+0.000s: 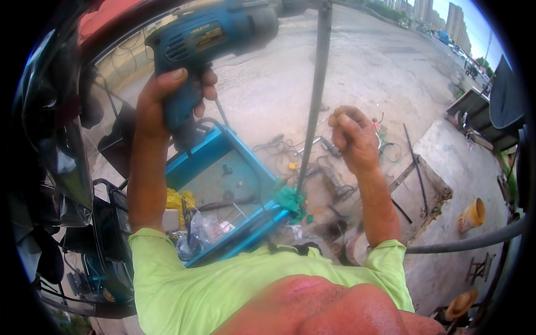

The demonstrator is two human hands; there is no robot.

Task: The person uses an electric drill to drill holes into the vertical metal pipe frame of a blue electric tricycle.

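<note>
- My left hand (154, 103) grips blue power drill (215, 39) (held high)
- My right hand (355, 139) curled near grey pole (316, 89); can't tell if it's holding anything

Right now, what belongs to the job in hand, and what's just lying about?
In the job: blue drill, in the left hand; probably the grey pole.
Apparently lying about: yellow bucket; straw hat; yellow bag in the blue cargo bed.

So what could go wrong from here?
Only the left hand grips the raised blue power tool, so it might slip. It could knock the grey pole, if that is as near as it looks. Someone might trip on the dark rod on the ground.
</note>
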